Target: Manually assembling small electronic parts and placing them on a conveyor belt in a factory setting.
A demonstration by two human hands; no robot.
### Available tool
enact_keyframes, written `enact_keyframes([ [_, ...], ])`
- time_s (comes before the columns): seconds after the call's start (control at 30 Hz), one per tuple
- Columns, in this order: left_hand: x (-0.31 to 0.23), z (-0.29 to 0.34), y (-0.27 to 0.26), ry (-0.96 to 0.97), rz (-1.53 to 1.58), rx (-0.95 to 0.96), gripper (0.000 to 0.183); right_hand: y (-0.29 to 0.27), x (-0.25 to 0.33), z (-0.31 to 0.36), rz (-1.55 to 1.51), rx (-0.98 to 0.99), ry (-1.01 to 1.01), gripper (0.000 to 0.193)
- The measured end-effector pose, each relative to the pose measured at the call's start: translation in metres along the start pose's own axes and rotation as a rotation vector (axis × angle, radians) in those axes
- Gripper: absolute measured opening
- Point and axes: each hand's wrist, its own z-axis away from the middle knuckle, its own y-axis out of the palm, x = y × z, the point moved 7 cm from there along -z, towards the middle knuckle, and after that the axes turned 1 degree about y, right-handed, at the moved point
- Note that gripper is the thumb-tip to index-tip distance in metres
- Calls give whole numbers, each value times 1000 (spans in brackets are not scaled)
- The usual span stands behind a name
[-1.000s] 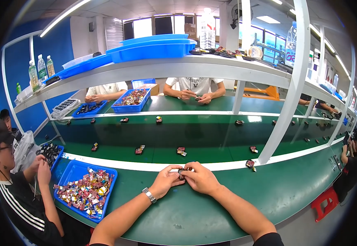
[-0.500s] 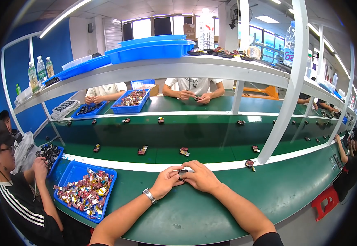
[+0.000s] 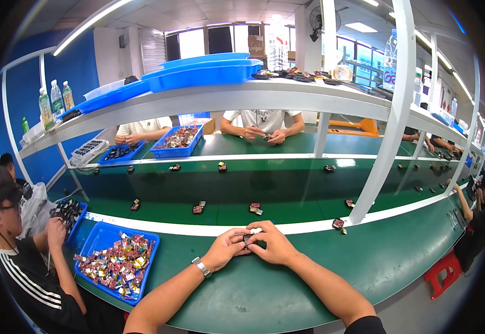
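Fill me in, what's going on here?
The left hand and right hand hold a small dark part between them, over the green bench. To their left is a blue bin of loose parts. Beyond the white rail lie spaced-out pieces. Across, a person in white has both hands at a small item.

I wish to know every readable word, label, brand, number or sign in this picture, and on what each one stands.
I do not copy printed words; here is where they stand.
White shirt opposite, centre: lettering on the chest.
Clear bottle at the right of the shelf: pink lettering.
Bottles at the shelf's left end: labels too small to read.
Small dark part between left hand and right hand: no readable text.
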Motion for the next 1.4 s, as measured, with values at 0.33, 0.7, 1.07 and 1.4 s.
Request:
enact_keyframes([
  [0.33,1,-1,-1,5,54,-23,30,2,2,2,-3,-119,17,10],
  [0.7,2,0,-2,9,107,-7,27,2,4,2,-4,-110,-9,11],
  [1.07,-2,1,-1,53,125,-14,26,3,6,1,-24,-132,-14,17],
  [1.4,-6,0,-1,114,186,17,26,-4,21,1,16,-257,-66,19],
])
